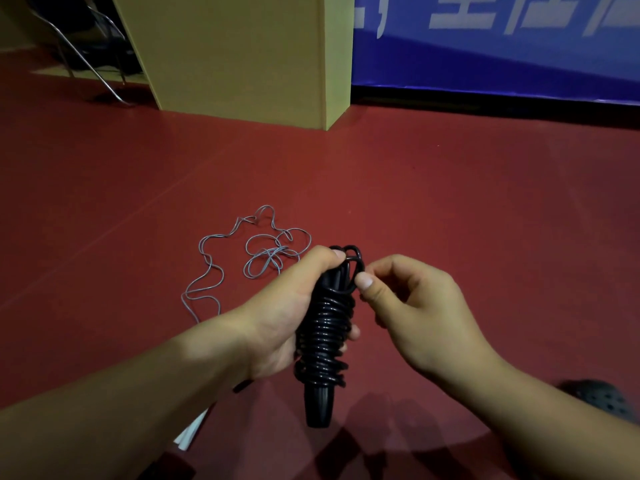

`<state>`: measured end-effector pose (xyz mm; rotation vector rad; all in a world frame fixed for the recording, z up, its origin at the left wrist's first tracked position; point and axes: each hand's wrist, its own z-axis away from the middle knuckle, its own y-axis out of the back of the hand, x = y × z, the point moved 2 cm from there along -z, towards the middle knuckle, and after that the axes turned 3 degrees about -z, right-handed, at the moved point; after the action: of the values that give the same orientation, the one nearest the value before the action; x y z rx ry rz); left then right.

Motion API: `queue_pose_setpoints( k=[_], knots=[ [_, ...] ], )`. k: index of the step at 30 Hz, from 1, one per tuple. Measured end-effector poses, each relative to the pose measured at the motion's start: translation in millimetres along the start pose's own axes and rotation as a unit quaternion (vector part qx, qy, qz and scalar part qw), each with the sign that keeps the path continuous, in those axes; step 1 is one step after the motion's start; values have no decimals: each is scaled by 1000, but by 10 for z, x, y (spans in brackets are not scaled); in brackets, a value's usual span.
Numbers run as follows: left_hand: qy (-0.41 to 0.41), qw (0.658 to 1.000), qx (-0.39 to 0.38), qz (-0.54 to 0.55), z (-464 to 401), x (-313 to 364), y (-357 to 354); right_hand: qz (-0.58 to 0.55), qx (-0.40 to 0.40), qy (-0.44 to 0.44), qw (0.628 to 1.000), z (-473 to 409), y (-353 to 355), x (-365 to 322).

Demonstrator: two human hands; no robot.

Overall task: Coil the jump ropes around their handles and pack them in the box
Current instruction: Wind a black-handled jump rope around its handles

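A black jump rope (327, 336) is wound in tight coils around its black handles, which point down toward me. My left hand (287, 317) grips the bundle around its upper half, thumb near the top. My right hand (408, 306) pinches the last black loop at the top right of the bundle between thumb and fingers. A second, grey jump rope (242, 258) lies loose and tangled on the red floor just beyond my hands. Its white handles (190, 434) show under my left forearm. No box is in view.
A yellow-green pillar (242, 53) stands on the red floor ahead. A blue banner (502, 46) lines the wall at the right. Metal chair legs (86, 60) are at the far left. A dark perforated shoe (599, 398) shows at the lower right.
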<state>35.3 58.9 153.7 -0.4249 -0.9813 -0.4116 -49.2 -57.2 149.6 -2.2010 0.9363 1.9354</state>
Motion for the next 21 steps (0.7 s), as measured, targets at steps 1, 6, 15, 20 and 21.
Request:
queue_pose_setpoints(
  k=[1, 6, 15, 20, 21],
  knots=[
    [3, 1000, -6, 7, 2, -1, 7, -7, -1, -4, 1000, -7, 1, 4],
    [3, 999, -26, 24, -4, 5, 19, -76, -31, -34, 996, -29, -11, -21],
    [-26, 998, -48, 9, 18, 16, 59, -181, -70, -102, 976, -41, -55, -10],
    [10, 999, -34, -12, 35, 59, -13, -129, -43, -118, 984, -30, -31, -5],
    [9, 999, -35, -24, 53, 43, -16, -103, -29, -117, 987, -31, -27, -7]
  ],
)
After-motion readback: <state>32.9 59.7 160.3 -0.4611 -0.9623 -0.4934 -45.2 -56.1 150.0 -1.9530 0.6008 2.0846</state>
